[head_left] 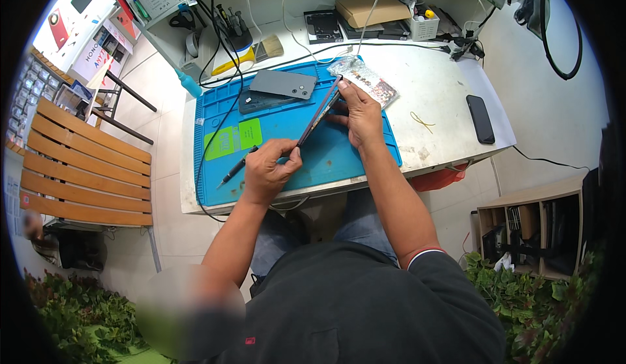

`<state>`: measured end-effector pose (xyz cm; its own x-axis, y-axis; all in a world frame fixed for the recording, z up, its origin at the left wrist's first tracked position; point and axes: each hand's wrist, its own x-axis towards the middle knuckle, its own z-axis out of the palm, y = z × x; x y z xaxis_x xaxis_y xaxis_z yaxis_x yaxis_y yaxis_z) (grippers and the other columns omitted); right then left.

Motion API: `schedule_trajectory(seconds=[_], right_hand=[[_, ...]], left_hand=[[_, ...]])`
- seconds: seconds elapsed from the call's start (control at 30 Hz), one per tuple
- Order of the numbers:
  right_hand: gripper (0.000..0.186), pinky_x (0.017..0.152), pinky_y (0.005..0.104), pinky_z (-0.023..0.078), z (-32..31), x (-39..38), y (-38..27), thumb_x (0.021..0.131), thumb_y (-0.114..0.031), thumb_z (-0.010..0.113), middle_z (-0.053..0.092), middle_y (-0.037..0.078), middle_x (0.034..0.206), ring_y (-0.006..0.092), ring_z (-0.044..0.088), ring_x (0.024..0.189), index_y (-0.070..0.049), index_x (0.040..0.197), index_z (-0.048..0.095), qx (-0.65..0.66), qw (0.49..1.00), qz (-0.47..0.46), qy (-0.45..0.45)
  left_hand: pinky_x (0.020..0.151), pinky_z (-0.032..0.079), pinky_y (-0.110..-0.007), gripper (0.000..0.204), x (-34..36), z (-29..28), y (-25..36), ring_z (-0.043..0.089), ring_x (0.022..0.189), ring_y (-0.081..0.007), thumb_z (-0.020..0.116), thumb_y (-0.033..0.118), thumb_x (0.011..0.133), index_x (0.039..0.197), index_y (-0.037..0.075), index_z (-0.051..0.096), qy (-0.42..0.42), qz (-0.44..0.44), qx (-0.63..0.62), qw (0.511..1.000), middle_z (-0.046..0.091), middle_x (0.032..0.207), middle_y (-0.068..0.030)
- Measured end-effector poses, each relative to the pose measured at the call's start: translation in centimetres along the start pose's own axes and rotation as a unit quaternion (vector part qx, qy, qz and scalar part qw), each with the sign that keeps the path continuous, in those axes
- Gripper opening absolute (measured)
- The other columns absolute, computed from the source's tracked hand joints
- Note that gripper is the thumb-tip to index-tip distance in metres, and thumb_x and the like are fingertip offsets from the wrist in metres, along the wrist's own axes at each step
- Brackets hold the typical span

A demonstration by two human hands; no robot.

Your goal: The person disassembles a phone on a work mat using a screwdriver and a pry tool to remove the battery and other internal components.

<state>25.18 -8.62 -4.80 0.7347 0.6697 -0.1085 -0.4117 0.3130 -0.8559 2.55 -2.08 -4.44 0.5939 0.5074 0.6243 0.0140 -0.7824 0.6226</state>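
work mat [332, 165]: on workbench [443, 90], left part;
phone back panel [282, 84]: on flat device part [252, 104], mat's rear;
handheld panel [318, 114]: over mat, between left hand [268, 168] and right hand [360, 113];
pen-shaped tool [235, 170]: just left of left hand;
plastic bag [366, 81]: across mat's rear right corner;
string [424, 124]: right of mat;
smartphone [480, 119]: farther right;
brush [271, 46]: behind mat;
cardboard box [370, 11]: behind bag, left of basket [424, 29];
slatted bench [86, 172]: left of workbench;
shelf unit [531, 195]: right of workbench

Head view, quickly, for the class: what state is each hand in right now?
Left hand: closed, holding the near end of a thin dark item.
Right hand: closed, holding its far end.
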Motion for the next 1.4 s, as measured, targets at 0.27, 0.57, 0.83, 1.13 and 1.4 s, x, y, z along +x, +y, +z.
schedule_trajectory(seconds=[0.27,0.57,0.83,1.13,1.4], right_hand=[[0.043,0.076,0.0448,0.072,-0.5,-0.1,0.4,0.107,-0.034,0.079,0.078,0.004,0.107,0.0178,0.077,0.091,-0.003,0.137,0.075,-0.007,1.0,-0.009,-0.008],[0.04,0.075,0.0434,0.072,-0.8,-0.1,0.7,0.108,-0.034,0.078,0.078,0.004,0.104,0.0158,0.077,0.09,-0.003,0.133,0.076,-0.004,1.0,-0.019,-0.011],[0.036,0.075,0.0426,0.071,-0.6,-0.2,0.6,0.108,-0.034,0.077,0.078,0.003,0.103,0.0155,0.077,0.091,-0.004,0.129,0.077,-0.005,1.0,-0.02,-0.002],[0.035,0.074,0.0413,0.071,-0.6,-0.4,0.5,0.109,-0.034,0.076,0.078,0.003,0.102,0.0154,0.076,0.09,-0.005,0.128,0.077,0.004,1.0,-0.017,0.0],[0.033,0.074,0.0413,0.067,-0.6,-0.5,0.4,0.11,-0.037,0.075,0.077,0.001,0.1,0.0144,0.075,0.088,-0.007,0.124,0.078,0.012,1.0,-0.017,-0.004]], left_hand=[[0.073,0.063,-0.034,0.012,0.3,0.4,-0.7,0.079,0.078,-0.0256,0.082,-0.003,0.087,0.095,0.001,0.075,-0.007,0.037,0.027,0.999,0.079,0.092,-0.0132],[0.07,0.063,-0.034,0.014,0.4,0.4,-0.8,0.077,0.075,-0.0265,0.083,-0.004,0.085,0.091,0.002,0.072,-0.031,0.034,0.035,0.998,0.076,0.087,-0.0121],[0.069,0.062,-0.035,0.02,0.4,0.5,-0.8,0.077,0.074,-0.0253,0.084,-0.004,0.081,0.093,0.005,0.07,-0.026,0.039,0.07,0.996,0.075,0.085,-0.0101],[0.071,0.062,-0.034,0.026,0.4,0.7,-1.2,0.079,0.077,-0.0239,0.085,-0.003,0.08,0.098,0.005,0.069,-0.039,0.022,0.077,0.996,0.076,0.089,-0.0099],[0.074,0.064,-0.035,0.029,0.5,1.1,-1.4,0.08,0.083,-0.0229,0.084,-0.005,0.081,0.105,0.004,0.07,-0.047,0.005,0.043,0.998,0.077,0.1,-0.0119]])
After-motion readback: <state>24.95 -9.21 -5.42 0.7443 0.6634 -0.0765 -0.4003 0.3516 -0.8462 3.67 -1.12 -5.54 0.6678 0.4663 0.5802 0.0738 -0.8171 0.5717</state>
